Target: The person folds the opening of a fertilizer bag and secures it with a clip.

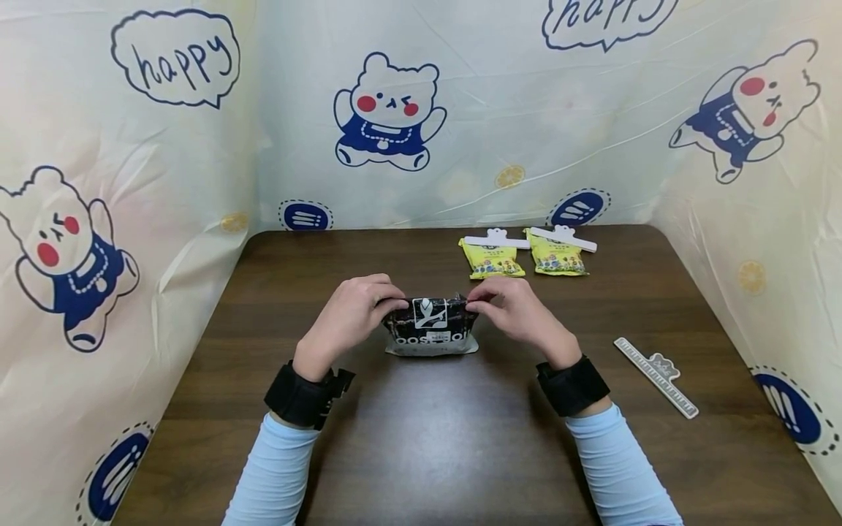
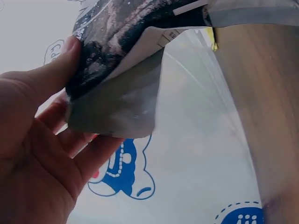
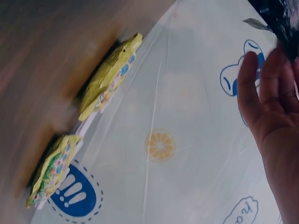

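Observation:
A black packaging bag (image 1: pixel 430 326) with a grey lower band and white print stands in the middle of the table. My left hand (image 1: pixel 351 310) pinches its upper left corner between thumb and fingers. At the upper right corner, my right hand (image 1: pixel 520 315) grips the bag the same way. In the left wrist view, the left thumb lies on the bag's dark face (image 2: pixel 119 42), and fingers are behind a greyish flap (image 2: pixel 119 100). Only a dark edge of the bag (image 3: pixel 280 23) shows in the right wrist view, at the right hand's fingertips.
Two yellow snack bags, one on the left (image 1: pixel 492 261) and one on the right (image 1: pixel 558 257), lie at the back, each with a white sealing clip across its top. A loose white sealing clip (image 1: pixel 647 371) lies to the right. Printed sheeting surrounds the brown table (image 1: pixel 427 453).

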`<action>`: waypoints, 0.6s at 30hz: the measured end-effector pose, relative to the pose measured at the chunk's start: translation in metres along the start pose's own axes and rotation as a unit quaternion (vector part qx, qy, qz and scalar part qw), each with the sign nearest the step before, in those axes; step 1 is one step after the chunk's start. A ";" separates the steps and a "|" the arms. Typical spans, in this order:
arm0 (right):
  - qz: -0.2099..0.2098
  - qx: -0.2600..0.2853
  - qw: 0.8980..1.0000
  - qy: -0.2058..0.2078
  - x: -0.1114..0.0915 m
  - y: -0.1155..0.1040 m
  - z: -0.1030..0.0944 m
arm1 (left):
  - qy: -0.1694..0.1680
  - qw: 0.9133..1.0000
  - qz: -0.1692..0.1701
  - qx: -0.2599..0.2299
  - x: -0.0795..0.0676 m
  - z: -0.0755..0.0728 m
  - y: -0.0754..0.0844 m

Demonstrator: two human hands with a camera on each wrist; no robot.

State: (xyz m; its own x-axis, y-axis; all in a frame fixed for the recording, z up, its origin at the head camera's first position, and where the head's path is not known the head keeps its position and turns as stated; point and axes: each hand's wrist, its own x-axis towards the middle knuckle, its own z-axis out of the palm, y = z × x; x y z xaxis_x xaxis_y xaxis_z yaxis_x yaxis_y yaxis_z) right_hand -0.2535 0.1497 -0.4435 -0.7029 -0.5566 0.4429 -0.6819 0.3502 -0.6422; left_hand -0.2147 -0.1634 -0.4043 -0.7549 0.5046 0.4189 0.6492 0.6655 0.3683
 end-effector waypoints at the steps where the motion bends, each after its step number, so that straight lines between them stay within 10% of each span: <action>1: 0.010 0.000 1.000 -0.002 -0.001 0.001 -0.001 | -0.007 1.000 -0.006 0.006 0.000 0.000 0.001; 18: -0.004 0.017 1.000 -0.009 -0.002 0.006 -0.006 | 0.050 0.991 0.028 0.119 0.008 0.032 0.021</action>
State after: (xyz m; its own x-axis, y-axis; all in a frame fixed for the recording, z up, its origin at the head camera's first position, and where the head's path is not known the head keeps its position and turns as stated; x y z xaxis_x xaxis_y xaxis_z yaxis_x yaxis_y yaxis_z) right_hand -0.2576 0.1572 -0.4441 -0.6927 -0.5735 0.4372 -0.6806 0.3193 -0.6594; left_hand -0.2103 -0.1278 -0.4192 -0.6982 0.4948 0.5174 0.6402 0.7550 0.1419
